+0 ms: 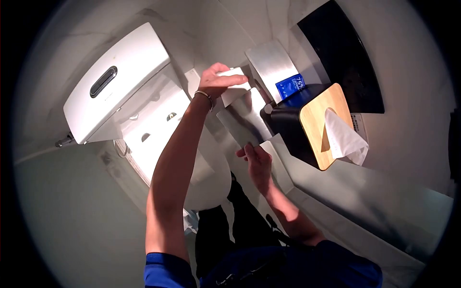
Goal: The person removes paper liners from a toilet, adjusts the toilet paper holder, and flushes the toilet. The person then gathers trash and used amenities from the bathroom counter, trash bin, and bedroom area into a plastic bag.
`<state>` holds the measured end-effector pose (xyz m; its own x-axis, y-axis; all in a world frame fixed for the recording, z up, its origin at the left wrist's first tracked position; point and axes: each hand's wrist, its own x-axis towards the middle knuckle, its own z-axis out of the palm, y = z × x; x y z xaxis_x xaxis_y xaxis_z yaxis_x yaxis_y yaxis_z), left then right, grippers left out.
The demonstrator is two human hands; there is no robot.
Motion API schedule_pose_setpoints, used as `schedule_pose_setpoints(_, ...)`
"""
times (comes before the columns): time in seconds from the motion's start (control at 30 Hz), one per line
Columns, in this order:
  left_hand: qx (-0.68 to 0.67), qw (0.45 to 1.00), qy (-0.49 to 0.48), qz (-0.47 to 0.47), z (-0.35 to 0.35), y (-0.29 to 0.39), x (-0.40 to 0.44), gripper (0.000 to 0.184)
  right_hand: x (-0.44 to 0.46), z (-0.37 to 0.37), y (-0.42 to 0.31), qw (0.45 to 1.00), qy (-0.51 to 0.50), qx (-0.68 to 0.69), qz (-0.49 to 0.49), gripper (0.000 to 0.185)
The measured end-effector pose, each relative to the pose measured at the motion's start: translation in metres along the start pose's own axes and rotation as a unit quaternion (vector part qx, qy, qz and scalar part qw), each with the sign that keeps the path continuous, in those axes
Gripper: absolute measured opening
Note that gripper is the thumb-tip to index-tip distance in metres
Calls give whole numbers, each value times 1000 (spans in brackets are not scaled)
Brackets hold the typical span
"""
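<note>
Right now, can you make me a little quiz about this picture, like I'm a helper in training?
1. Pick one: What tops the black tissue box?
A) a wood-coloured lid
B) a blue cloth
C) a mirror

2. True or false: The bracelet is on the right wrist.

3. Fill the gap: The blue packet shows the number ___%.

Key:
1. A
2. False: the left hand, holding a white object, has the bracelet at its wrist.
3. 75
</note>
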<state>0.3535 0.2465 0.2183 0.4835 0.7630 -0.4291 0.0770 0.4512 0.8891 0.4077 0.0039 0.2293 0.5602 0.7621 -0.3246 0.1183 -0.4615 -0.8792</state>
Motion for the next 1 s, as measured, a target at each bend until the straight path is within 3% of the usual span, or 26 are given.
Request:
schedule_pose_setpoints(0.17,-67,996,61,10,1,26,4,38,5,-5,12,1000,-13,-15,-9,26)
schedule_pose_setpoints(0.33,-22,989,126,76,5,42,0,41,4,-6,6,999,-26,-29,-5,25)
schedule_pose_setpoints(0.43,18,991,122,61,14,44,-2,40,4,-7,4,999,-33,-22,10,24)
schedule_pose_setpoints(0.5,83,985,81,124,16,28,2,38,3,-9,5,999,-41,-17,5,24)
schedule_pose_setpoints(0.57,56,995,9,84,14,15,8,32,3,-8,5,999,-41,-12,-3,24)
schedule_pose_setpoints(0.67,90,988,-109,-60,13,3,11,23,5,-6,7,999,-34,-5,-14,24)
schedule_pose_setpoints(0.77,84,964,-232,-96,10,-26,18,16,7,-7,12,999,-34,-8,-14,23)
schedule_pose_setpoints(0.8,83,958,-265,-74,10,-44,24,25,9,-9,14,999,-38,-16,-18,22)
schedule_pose_setpoints(0.9,56,972,-199,-107,17,-63,25,38,21,-11,36,999,-30,33,-19,18)
schedule_pose_setpoints(0.93,21,958,-207,-198,19,-23,0,46,23,-12,41,998,-23,63,-15,17)
schedule_pose_setpoints(1.0,-104,934,-276,-202,14,-57,14,44,30,-16,46,998,8,19,-67,17)
